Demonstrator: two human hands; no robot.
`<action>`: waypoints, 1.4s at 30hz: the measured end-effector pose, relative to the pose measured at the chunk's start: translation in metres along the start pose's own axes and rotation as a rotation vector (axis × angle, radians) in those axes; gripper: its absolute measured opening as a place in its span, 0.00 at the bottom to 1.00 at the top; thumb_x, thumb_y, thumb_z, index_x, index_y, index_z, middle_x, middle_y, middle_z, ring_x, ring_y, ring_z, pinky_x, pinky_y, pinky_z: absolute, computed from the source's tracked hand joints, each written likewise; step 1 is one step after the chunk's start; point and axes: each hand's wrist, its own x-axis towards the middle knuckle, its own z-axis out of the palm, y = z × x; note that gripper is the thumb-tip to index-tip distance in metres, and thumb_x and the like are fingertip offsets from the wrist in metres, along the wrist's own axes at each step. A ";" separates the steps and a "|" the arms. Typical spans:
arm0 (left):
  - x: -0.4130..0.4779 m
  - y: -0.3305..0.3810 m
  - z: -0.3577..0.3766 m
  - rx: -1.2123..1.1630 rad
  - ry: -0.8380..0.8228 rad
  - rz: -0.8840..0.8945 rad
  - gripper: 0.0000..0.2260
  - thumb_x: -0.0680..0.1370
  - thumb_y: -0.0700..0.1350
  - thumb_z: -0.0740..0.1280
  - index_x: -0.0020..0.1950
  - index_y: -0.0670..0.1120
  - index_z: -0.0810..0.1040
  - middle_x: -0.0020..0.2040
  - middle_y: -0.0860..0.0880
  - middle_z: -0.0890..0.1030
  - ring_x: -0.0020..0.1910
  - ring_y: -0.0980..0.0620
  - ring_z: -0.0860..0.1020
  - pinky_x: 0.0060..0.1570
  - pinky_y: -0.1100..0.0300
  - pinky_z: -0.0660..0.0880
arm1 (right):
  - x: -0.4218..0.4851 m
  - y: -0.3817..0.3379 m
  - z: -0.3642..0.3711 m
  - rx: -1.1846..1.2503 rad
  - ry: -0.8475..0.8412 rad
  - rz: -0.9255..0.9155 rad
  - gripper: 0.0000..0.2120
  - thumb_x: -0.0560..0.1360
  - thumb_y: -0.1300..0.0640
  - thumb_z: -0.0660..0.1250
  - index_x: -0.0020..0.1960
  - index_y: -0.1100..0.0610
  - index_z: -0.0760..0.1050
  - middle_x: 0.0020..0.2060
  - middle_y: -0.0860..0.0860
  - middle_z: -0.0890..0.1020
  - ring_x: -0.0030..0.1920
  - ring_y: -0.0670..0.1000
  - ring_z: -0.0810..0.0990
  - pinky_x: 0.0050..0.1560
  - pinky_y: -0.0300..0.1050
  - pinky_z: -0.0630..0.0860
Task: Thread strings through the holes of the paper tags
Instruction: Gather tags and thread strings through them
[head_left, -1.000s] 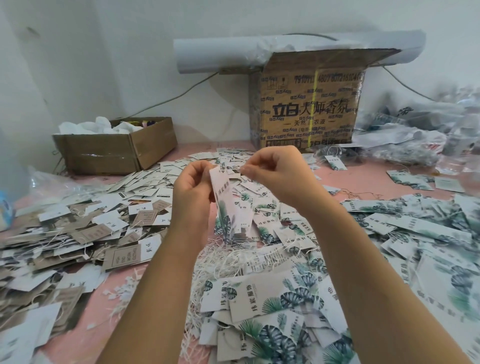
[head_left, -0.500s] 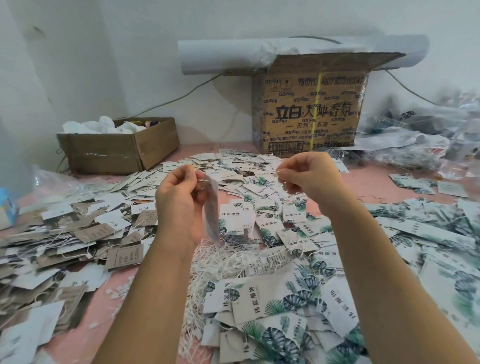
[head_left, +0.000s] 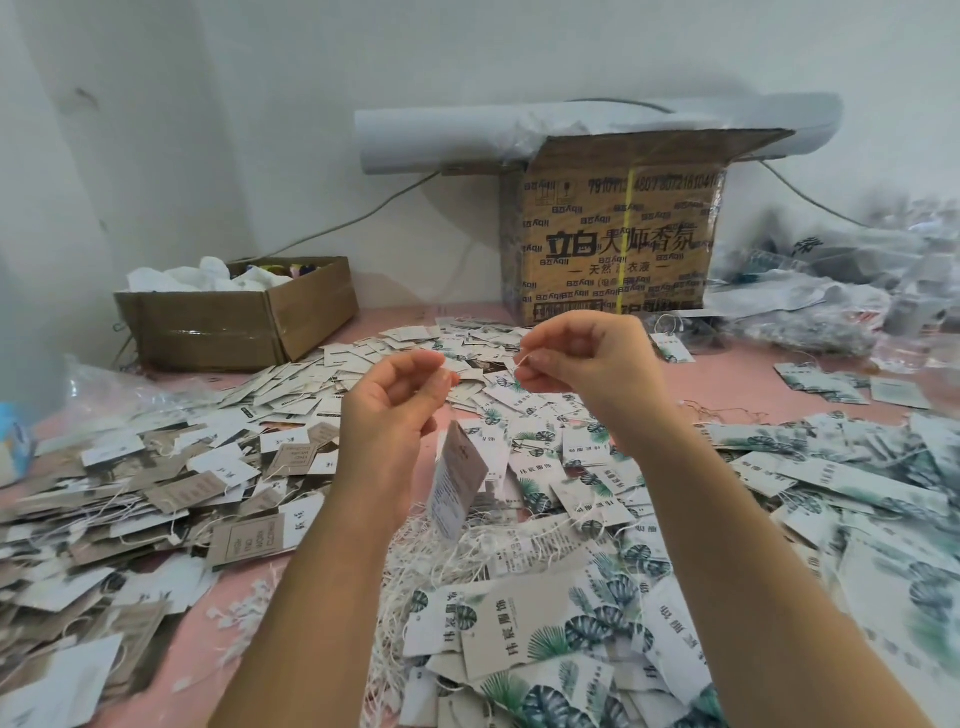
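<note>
My right hand (head_left: 587, 364) pinched the string (head_left: 521, 360) end; my left hand (head_left: 395, 410) was curled, its hold unclear; the tag (head_left: 460, 478) dangled, seemingly threaded. Knotting the ends looked next.

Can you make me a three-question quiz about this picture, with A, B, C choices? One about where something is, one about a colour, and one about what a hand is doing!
1. Where is the small box compared with the tall box?
A. to its left
B. to its right
C. on top of it

2. What colour is the table?
A. blue
B. pink
C. black

3. What is the right hand doing?
A. lying flat on the table
B. holding scissors
C. pinching a string

Answers:
1 A: the small box stands by the wall, left of the tall one.
2 B: the bare parts between the tags are pink.
3 C: its fingertips are pressed together on a thin white string, up in the air.
</note>
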 end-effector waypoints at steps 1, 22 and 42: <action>0.000 0.000 0.001 0.009 -0.015 0.012 0.07 0.73 0.38 0.70 0.44 0.51 0.79 0.38 0.55 0.83 0.37 0.63 0.78 0.37 0.63 0.71 | 0.000 -0.001 0.001 0.000 -0.007 -0.011 0.08 0.71 0.74 0.66 0.40 0.62 0.78 0.29 0.52 0.82 0.33 0.49 0.83 0.35 0.39 0.80; -0.005 -0.004 0.009 0.172 -0.182 0.253 0.10 0.74 0.35 0.69 0.41 0.50 0.75 0.34 0.59 0.80 0.33 0.63 0.74 0.35 0.71 0.72 | -0.003 -0.005 0.023 -0.393 -0.137 -0.141 0.08 0.73 0.62 0.69 0.36 0.53 0.75 0.30 0.47 0.78 0.31 0.45 0.77 0.36 0.41 0.78; -0.005 -0.003 0.009 0.189 -0.163 0.287 0.11 0.73 0.33 0.69 0.40 0.49 0.74 0.35 0.58 0.80 0.35 0.59 0.75 0.37 0.70 0.73 | -0.004 -0.004 0.019 0.047 -0.226 0.131 0.06 0.75 0.69 0.63 0.41 0.64 0.77 0.29 0.53 0.77 0.28 0.44 0.76 0.36 0.40 0.81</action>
